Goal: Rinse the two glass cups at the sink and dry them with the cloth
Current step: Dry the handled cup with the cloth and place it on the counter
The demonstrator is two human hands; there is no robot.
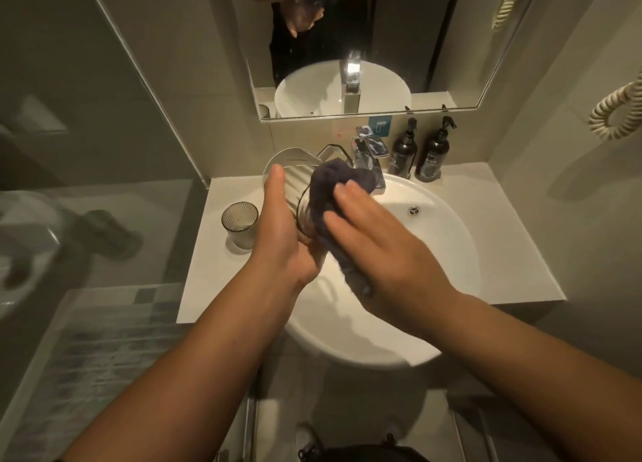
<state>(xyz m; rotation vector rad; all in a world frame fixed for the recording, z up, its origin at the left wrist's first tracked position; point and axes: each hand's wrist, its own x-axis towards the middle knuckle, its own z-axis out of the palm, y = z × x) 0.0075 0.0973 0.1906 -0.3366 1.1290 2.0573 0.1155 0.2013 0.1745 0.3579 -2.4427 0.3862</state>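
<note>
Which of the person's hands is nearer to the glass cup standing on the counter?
Left. The left hand holds the other glass just right of the standing cup; the right hand, pressing the cloth, is farther right, over the basin.

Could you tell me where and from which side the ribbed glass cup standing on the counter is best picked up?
Grip the ribbed glass cup around its side wall, about mid-height, probably coming from above and its left. It stands upright, mouth up, apart from everything. The left hand, holding the other cup, crowds its right; the right hand presses the cloth there.
</note>
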